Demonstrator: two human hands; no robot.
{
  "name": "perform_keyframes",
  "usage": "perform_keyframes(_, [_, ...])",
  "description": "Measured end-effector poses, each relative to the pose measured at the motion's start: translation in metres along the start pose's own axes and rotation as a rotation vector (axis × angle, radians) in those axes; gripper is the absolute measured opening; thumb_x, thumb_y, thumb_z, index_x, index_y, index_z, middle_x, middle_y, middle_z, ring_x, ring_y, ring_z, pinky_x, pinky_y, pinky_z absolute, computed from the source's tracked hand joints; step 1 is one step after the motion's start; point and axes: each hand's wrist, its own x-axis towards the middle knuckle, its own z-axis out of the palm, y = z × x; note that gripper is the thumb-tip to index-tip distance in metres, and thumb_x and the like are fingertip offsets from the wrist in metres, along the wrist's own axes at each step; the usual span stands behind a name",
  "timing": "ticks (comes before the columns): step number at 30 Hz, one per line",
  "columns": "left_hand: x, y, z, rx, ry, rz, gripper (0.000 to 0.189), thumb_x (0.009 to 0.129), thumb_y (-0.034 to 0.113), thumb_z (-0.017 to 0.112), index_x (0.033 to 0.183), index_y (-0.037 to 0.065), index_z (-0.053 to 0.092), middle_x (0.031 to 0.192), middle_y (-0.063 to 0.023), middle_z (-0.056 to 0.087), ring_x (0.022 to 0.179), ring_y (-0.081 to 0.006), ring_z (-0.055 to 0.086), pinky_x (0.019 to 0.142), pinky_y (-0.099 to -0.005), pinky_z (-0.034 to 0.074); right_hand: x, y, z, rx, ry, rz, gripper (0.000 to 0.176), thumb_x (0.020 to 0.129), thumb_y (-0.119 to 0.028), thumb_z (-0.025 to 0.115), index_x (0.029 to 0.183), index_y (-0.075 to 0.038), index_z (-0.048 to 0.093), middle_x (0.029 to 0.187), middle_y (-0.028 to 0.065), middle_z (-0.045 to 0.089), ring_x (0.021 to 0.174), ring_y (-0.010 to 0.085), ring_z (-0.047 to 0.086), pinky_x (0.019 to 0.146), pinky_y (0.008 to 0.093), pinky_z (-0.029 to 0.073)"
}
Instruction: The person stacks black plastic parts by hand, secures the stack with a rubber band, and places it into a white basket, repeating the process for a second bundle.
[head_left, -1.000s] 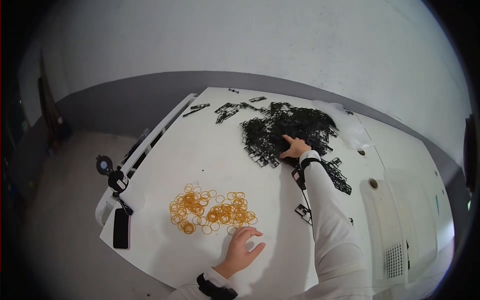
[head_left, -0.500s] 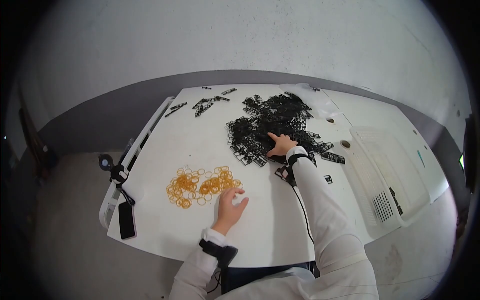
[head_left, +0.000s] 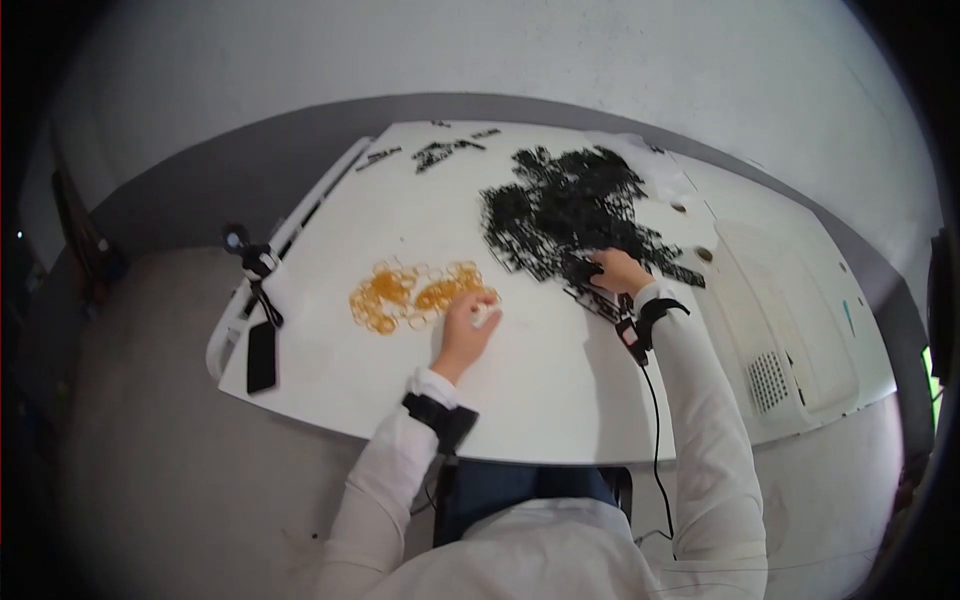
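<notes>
My right hand is at the near right edge of a heap of black plastic frame pieces. Its fingers are bent and closed around a black plastic piece there, partly hidden by the hand. On the left, a loose spread of yellow-orange rubber bands lies flat on the white table. My left hand rests beside the right end of these bands, fingers curled, with a gap between thumb and forefinger. I see nothing held in it.
More black pieces lie at the far left. A clear plastic bag is behind the heap. To the right stands a translucent white basket. A phone and a small stand-mounted device occupy the left edge. A cable trails from my right wrist.
The view has tilted down, so the table appears higher. My right hand has moved from over the heap toward its near right edge and its fingers have closed. My left hand stays by the rubber bands.
</notes>
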Motion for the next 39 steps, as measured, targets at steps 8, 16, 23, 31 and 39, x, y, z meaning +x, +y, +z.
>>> perform_keyframes(8, [-0.001, 0.009, 0.015, -0.122, 0.017, -0.041, 0.016, 0.073, 0.012, 0.066, 0.086, 0.006, 0.058, 0.086, -0.0039, 0.060, 0.083, -0.0160, 0.056, 0.070, -0.0288, 0.043, -0.082, -0.011, 0.027, 0.012, 0.322, -0.202, 0.053, 0.067, -0.010, 0.065, 0.118, -0.009, 0.052, 0.124, 0.0181, 0.046, 0.113, 0.0349, 0.045, 0.092, 0.0421, 0.040])
perform_keyframes(16, [0.001, 0.036, 0.059, -0.122, -0.272, -0.117, 0.020, 0.077, 0.011, 0.063, 0.095, 0.006, 0.056, 0.095, -0.0023, 0.059, 0.089, -0.0127, 0.054, 0.076, -0.0273, 0.042, -0.114, -0.008, 0.025, 0.160, 0.559, -0.108, 0.041, 0.063, -0.014, 0.069, 0.103, -0.005, 0.061, 0.108, 0.0158, 0.055, 0.099, 0.0328, 0.051, 0.086, 0.0383, 0.042])
perform_keyframes(23, [0.000, 0.001, 0.071, -0.053, -0.029, -0.024, 0.026, 0.072, 0.010, 0.066, 0.095, 0.006, 0.056, 0.091, -0.0032, 0.060, 0.086, -0.0141, 0.056, 0.067, -0.0273, 0.045, -0.136, -0.043, 0.051, 0.124, 0.579, 0.108, 0.032, 0.064, -0.022, 0.068, 0.092, -0.008, 0.066, 0.092, 0.0095, 0.059, 0.090, 0.0286, 0.051, 0.076, 0.0388, 0.042])
perform_keyframes(31, [0.003, -0.012, 0.071, -0.183, 0.049, -0.187, 0.025, 0.072, 0.010, 0.066, 0.095, 0.006, 0.056, 0.091, -0.0037, 0.060, 0.085, -0.0132, 0.057, 0.067, -0.0261, 0.045, -0.142, -0.044, 0.050, 0.115, 0.515, 0.010, 0.034, 0.064, -0.028, 0.067, 0.093, -0.010, 0.066, 0.093, 0.0073, 0.059, 0.095, 0.0274, 0.049, 0.077, 0.0408, 0.039])
perform_keyframes(39, [-0.002, 0.001, 0.067, -0.154, -0.060, -0.134, 0.024, 0.073, 0.010, 0.066, 0.094, 0.006, 0.057, 0.089, -0.0027, 0.060, 0.083, -0.0124, 0.057, 0.067, -0.0259, 0.045, -0.138, -0.042, 0.053, 0.191, 0.466, -0.108, 0.034, 0.062, -0.029, 0.068, 0.089, -0.008, 0.067, 0.090, 0.0073, 0.060, 0.093, 0.0264, 0.052, 0.075, 0.0406, 0.040])
